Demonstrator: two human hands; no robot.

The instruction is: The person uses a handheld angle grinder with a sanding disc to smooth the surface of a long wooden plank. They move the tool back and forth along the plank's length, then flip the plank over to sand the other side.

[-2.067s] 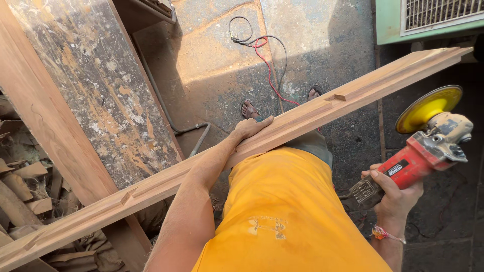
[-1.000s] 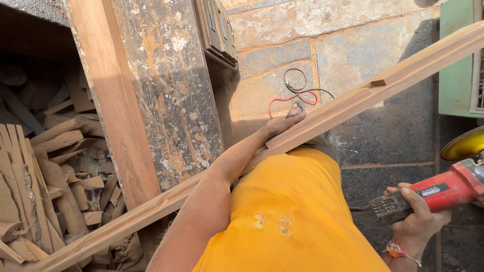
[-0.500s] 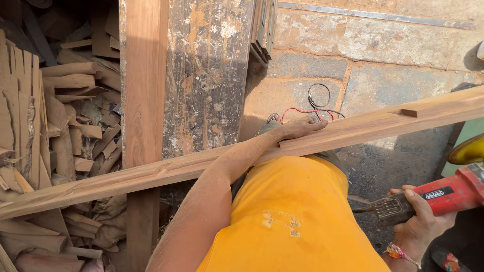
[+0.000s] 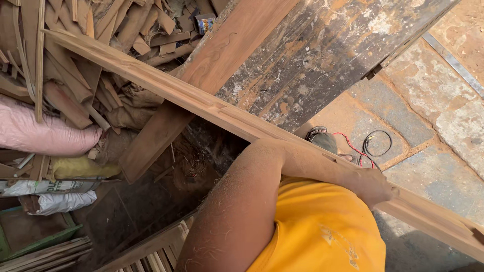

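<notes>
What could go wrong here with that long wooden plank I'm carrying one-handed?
1. The left hand alone grips the long notched wooden plank; its far end sweeps near the heap of wood offcuts and may snag.
2. The red and black cables lie coiled on the stone floor beside the sandalled foot, a likely trip.

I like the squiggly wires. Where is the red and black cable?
In the head view, the cable lies coiled on the stone floor at the right, just beyond the long plank and the left hand.

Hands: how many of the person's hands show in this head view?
1. The left hand grips the long wooden plank at lower right. The right hand is out of frame.
</notes>
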